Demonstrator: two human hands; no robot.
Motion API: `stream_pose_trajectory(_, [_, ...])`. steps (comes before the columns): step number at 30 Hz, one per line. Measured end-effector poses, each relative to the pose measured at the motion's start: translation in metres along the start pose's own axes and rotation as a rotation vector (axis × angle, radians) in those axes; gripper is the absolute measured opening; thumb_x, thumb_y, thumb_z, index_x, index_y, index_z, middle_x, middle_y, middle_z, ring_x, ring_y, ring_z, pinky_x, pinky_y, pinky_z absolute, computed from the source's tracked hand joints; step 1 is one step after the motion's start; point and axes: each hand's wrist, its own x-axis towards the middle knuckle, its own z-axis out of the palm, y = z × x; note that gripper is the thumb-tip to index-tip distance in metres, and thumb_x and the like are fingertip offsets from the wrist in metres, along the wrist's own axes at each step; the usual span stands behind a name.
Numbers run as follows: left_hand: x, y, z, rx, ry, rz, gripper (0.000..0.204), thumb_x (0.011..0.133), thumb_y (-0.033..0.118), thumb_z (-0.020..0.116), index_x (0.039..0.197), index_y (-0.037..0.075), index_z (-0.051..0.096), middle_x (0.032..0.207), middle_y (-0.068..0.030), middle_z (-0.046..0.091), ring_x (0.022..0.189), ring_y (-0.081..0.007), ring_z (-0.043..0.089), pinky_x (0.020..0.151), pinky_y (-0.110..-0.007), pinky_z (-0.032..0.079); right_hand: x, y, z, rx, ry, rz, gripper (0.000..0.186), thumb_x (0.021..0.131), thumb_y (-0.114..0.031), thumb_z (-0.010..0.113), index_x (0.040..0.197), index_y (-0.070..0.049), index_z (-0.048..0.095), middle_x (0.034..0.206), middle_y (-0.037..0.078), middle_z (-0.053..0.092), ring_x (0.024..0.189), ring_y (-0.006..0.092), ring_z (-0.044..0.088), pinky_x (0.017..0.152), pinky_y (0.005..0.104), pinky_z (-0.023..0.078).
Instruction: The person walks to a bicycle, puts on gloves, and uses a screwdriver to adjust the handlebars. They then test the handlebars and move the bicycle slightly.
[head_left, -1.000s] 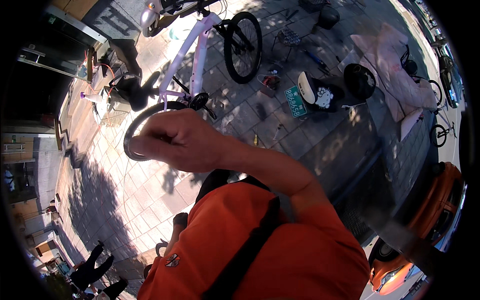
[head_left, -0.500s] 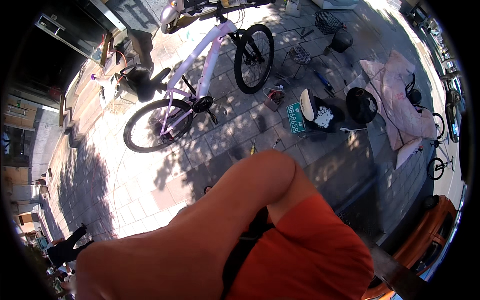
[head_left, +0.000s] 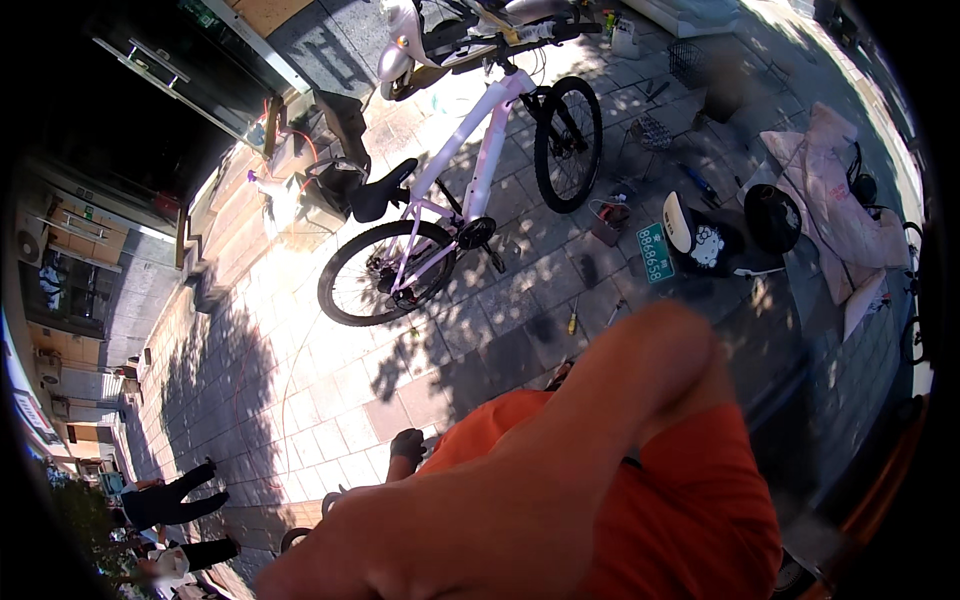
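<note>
Bare and bent, my right arm [head_left: 520, 480] fills the lower middle, its elbow toward the right and an orange sleeve beyond it. Its hand runs off at the lower left edge, so its fingers cannot be read. Past the forearm shows a small dark-gloved shape [head_left: 408, 445], seemingly my left hand; its fingers and any grip are unclear. Orange clothing [head_left: 490, 415] lies behind the arm. A yellow-handled screwdriver [head_left: 573, 318] rests on the paving above the elbow, beside another slim tool [head_left: 615, 312]. No object shows in either hand.
A pale lilac bicycle [head_left: 485, 150] stands on the paving, a scooter [head_left: 405, 50] behind it. Right of it are a red-and-grey box [head_left: 608, 220], a green plate [head_left: 656, 252], a black seat with a cat print [head_left: 708, 245] and a pink quilted cover [head_left: 825, 180]. People stand lower left.
The whole view has swung, so the bicycle and ground things sit further right and lower. My elbow has shifted right in the picture. More of the dark-gloved shape now shows past the forearm.
</note>
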Motion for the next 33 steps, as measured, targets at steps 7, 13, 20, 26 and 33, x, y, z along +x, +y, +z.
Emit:
stream_pose_trajectory(7, [0.014, -0.011, -0.003, 0.014, -0.11, 0.05, 0.035, 0.088, 0.032, 0.063, 0.113, 0.009, 0.072, 0.083, -0.0057, 0.07, 0.064, -0.0176, 0.065, 0.05, -0.034, 0.048, 0.02, 0.054, 0.0, -0.22, -0.03, -0.089, 0.019, 0.096, -0.019, 0.06, 0.097, -0.001, 0.064, 0.066, 0.007, 0.06, 0.056, 0.0196, 0.059, 0.051, 0.0336, 0.045])
stream_pose_trajectory(13, [0.012, -0.061, -0.019, -0.036, -0.097, 0.103, 0.037, 0.089, 0.035, 0.063, 0.115, 0.01, 0.071, 0.083, -0.0059, 0.07, 0.063, -0.0169, 0.064, 0.051, -0.034, 0.047, 0.056, 0.06, -0.001, -1.247, 0.074, -0.199, 0.014, 0.081, -0.015, 0.072, 0.085, -0.004, 0.065, 0.067, 0.006, 0.059, 0.054, 0.0146, 0.055, 0.041, 0.0298, 0.038])
stream_pose_trajectory(20, [-0.005, -0.094, -0.009, -0.225, -0.101, -0.076, 0.043, 0.091, 0.039, 0.063, 0.123, 0.011, 0.069, 0.085, -0.006, 0.071, 0.063, -0.0163, 0.064, 0.051, -0.034, 0.048, 0.074, 0.079, 0.037, -1.754, -0.162, 0.403, 0.015, 0.066, -0.012, 0.072, 0.076, -0.007, 0.061, 0.066, 0.003, 0.051, 0.053, 0.0143, 0.05, 0.041, 0.0286, 0.037])
stream_pose_trajectory(26, [0.028, -0.122, 0.012, -0.24, -0.143, 0.003, 0.035, 0.09, 0.039, 0.065, 0.11, 0.011, 0.072, 0.083, -0.0042, 0.067, 0.062, -0.0206, 0.063, 0.052, -0.036, 0.049, 0.066, 0.088, 0.042, -2.02, -0.212, 0.334, 0.014, 0.074, -0.015, 0.068, 0.08, -0.006, 0.059, 0.065, 0.002, 0.047, 0.053, 0.0141, 0.047, 0.042, 0.0283, 0.035])
stream_pose_trajectory(33, [0.014, -0.114, -0.003, -0.194, -0.114, -0.018, 0.032, 0.09, 0.038, 0.065, 0.106, 0.011, 0.071, 0.081, -0.0036, 0.065, 0.061, -0.0207, 0.062, 0.051, -0.036, 0.048, 0.082, 0.089, 0.03, -2.146, -0.102, -0.236, 0.017, 0.087, -0.02, 0.063, 0.088, -0.004, 0.057, 0.065, 0.001, 0.046, 0.052, 0.0133, 0.042, 0.042, 0.0275, 0.032])
